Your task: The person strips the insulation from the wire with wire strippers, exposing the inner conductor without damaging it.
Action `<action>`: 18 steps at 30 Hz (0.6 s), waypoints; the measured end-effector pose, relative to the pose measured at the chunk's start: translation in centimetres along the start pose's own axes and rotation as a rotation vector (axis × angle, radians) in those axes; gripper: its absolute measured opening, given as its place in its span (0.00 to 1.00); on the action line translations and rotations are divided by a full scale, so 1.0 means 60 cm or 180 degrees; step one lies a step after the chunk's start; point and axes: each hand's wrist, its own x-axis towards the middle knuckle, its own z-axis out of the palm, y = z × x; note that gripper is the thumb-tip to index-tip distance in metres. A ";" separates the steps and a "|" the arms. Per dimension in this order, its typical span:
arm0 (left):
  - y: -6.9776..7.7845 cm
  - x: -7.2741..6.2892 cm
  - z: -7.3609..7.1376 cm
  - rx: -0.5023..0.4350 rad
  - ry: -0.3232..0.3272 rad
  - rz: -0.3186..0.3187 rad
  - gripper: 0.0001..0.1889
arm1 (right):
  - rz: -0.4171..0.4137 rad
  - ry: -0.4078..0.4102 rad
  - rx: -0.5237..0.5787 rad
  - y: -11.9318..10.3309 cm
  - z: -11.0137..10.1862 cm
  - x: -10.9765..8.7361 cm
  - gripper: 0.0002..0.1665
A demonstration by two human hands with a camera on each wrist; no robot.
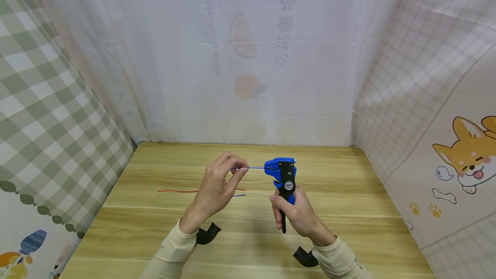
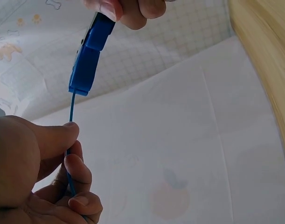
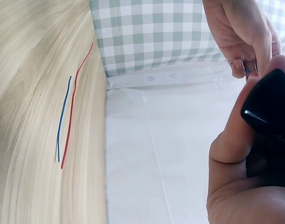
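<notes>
My right hand (image 1: 296,212) grips the handle of a blue and black wire stripper (image 1: 286,173), held upright above the table with its jaws facing left. Between thumb and fingers, my left hand (image 1: 218,182) pinches a thin blue wire (image 1: 255,168). The wire runs straight from the fingertips into the front of the tool's jaws; in the left wrist view its other end passes down along the curled fingers. Only the black handle end (image 3: 268,105) of the stripper shows in the right wrist view, with the fingers wrapped around it.
On the wooden table (image 1: 333,175) lie a red wire (image 3: 72,107) and another blue wire (image 3: 63,119), side by side below the left hand. Fabric curtains (image 1: 248,111) enclose the table at the back and both sides. Black straps (image 1: 207,234) stick out at the wrists.
</notes>
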 end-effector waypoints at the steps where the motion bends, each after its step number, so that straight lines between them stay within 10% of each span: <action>1: 0.000 0.000 0.001 -0.0001 -0.0004 -0.0005 0.03 | -0.0003 0.0013 0.0003 0.000 0.001 0.000 0.16; 18: -0.008 0.000 0.007 0.0048 -0.0007 -0.0083 0.02 | -0.0084 0.0326 -0.0144 0.008 0.010 0.003 0.20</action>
